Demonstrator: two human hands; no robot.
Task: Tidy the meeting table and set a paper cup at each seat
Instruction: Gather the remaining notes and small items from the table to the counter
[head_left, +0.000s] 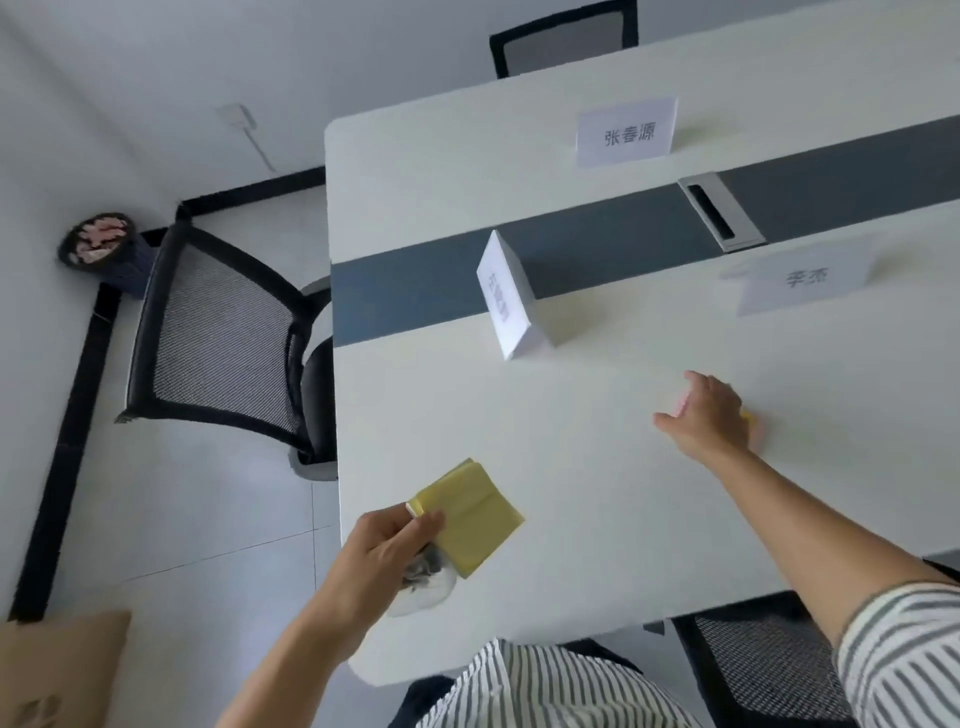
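Observation:
My left hand holds a yellow-green packet by its near corner, just above the white table near its left edge. Crumpled white and grey wrapper scraps are also bunched under that hand. My right hand lies flat on the table further right, fingers spread, pressing on a small pink and yellow item that is mostly hidden under it. No paper cup is in view.
Three white name cards stand on the table: one near the middle, one at the far side, one at the right. A grey cable slot sits in the dark centre strip. Black mesh chairs surround the table; a bin stands by the wall.

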